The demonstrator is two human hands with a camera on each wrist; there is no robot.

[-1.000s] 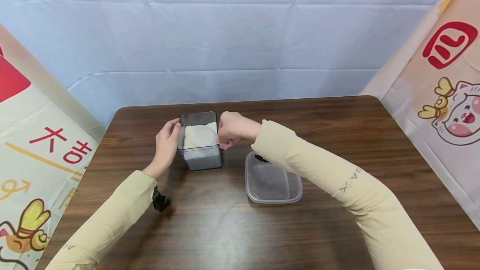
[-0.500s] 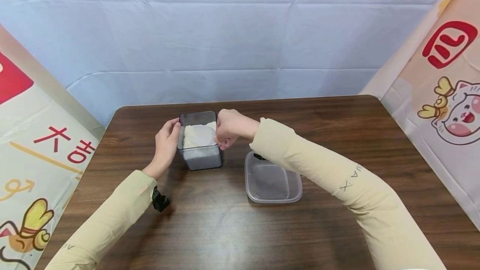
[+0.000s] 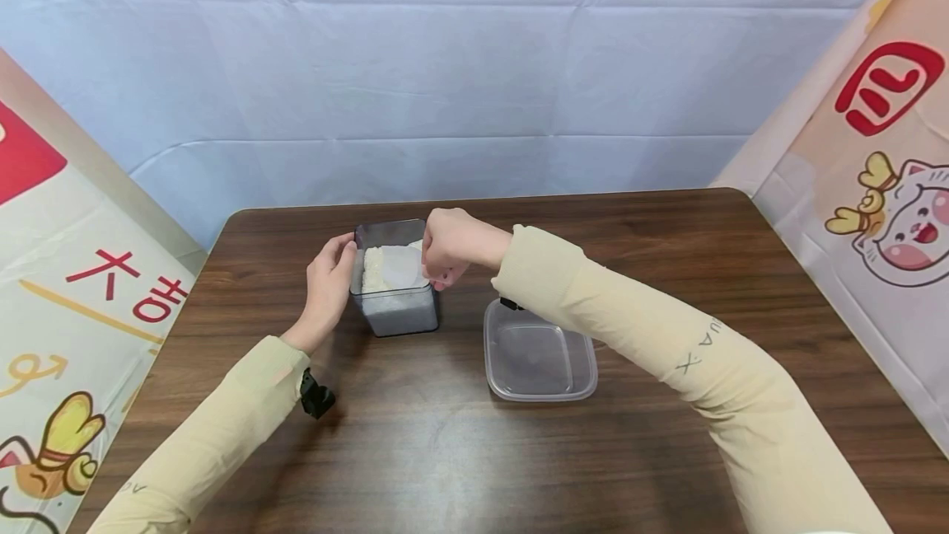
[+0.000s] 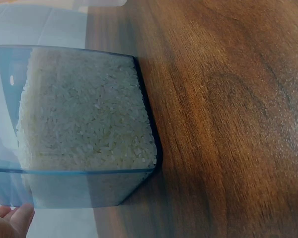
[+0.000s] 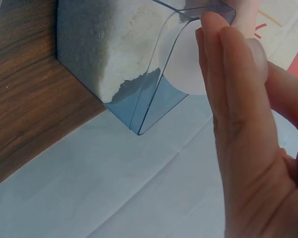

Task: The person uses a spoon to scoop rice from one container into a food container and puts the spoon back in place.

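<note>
A clear, blue-grey rectangular container stands on the table, partly filled with white rice. My left hand rests against its left wall, and the fingertips touch the outside in the left wrist view. My right hand is at the right rim, fingers bent, pinching a white scoop with a rounded head. That head lies over the rice inside the container; its handle is hidden by the hand. In the right wrist view, the right hand's fingers cover part of the white scoop.
A shallow clear plastic box sits on the table to the right of the rice container, partly below my right forearm. The dark wooden table ends at a pale cloth backdrop. Printed banners hang at both sides.
My right hand has shifted slightly left and toward the back, with the scoop's white head turning a little over the rice. My left hand and both containers have stayed in place.
</note>
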